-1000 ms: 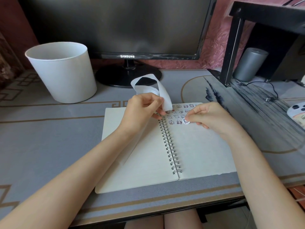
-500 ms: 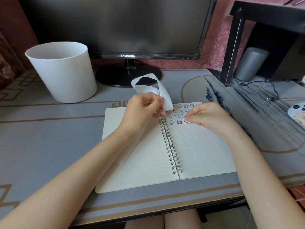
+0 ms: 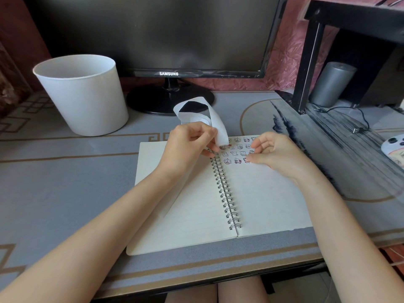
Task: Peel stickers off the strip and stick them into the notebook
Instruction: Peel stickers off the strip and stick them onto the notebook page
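**Stickers fill the far corner of the open notebook**

One spiral-bound notebook (image 3: 262, 204) lies open in the near middle of the bench (image 3: 65, 182), its cream pages faintly lined and its wire coil (image 3: 225, 193) running down the centre. Small cartoon stickers (image 3: 234, 153) sit in four rows at the far left corner of the right page.

One white strip (image 3: 219, 130) curls up in a loop just beyond the left hand (image 3: 190, 147), which pinches it between thumb and fingers above the coil. The right hand (image 3: 277, 154) rests on the right page with its fingers loosely curled over the stickers and its thumb lying flat. I cannot tell whether it grips a sticker. The two hands are apart.

About fifteen stickers show. The strip's end and the right fingers cover others, so the count is uncertain. A pale band under the left wrist may be the strip's tail or a shadow.

Beyond the notebook stand one white bucket (image 3: 85, 95) on the left and one dark monitor (image 3: 153, 33).
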